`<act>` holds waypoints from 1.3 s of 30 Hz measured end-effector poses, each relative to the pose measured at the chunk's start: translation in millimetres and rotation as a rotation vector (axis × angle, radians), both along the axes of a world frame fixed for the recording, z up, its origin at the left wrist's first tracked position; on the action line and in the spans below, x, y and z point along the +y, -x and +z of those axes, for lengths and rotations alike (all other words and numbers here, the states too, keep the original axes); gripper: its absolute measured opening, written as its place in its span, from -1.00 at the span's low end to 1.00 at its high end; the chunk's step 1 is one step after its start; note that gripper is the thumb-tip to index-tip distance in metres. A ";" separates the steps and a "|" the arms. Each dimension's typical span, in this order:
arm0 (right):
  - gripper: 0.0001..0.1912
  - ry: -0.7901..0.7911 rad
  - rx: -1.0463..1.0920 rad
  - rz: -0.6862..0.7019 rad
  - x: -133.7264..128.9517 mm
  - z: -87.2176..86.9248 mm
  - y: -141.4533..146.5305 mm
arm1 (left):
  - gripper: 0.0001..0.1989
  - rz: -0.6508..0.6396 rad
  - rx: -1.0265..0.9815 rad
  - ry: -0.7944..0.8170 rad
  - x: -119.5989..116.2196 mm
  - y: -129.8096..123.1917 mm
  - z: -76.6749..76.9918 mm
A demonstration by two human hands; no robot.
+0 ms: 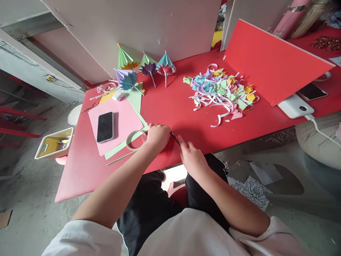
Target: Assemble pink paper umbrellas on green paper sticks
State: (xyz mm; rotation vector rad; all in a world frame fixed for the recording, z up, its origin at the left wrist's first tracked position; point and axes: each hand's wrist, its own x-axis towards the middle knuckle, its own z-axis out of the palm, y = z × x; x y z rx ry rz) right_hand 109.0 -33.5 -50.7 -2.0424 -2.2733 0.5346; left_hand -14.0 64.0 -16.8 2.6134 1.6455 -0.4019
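Observation:
My left hand (159, 137) is closed near the table's front edge, right beside a roll of clear tape (135, 139); what its fingers hold is hidden. Close to its right, my right hand (192, 155) is wrapped round a thin dark tool (175, 138), whose tip points toward my left hand. I cannot make out what kind of tool it is. Left of my hands, a phone (106, 127) lies on pink paper (124, 115), with green paper strips (117, 150) beside it.
Several folded paper umbrellas (165, 67) stand at the back of the red table (165, 103). Coloured paper scraps (222, 90) are heaped right of centre. A red board (271, 60) leans at the right, near a white power bank (295, 106). A bin (54, 144) is at left.

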 end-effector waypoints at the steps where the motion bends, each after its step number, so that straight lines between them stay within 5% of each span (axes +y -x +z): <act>1: -0.44 0.008 -0.006 0.004 -0.2 0.0 0.3 | -0.76 0.005 -0.004 -0.008 -0.4 0.3 -1.1; 39: -0.36 -0.080 -0.113 0.082 -9.1 3.2 6.4 | -0.76 0.125 -0.108 -0.076 -7.0 5.5 -14.8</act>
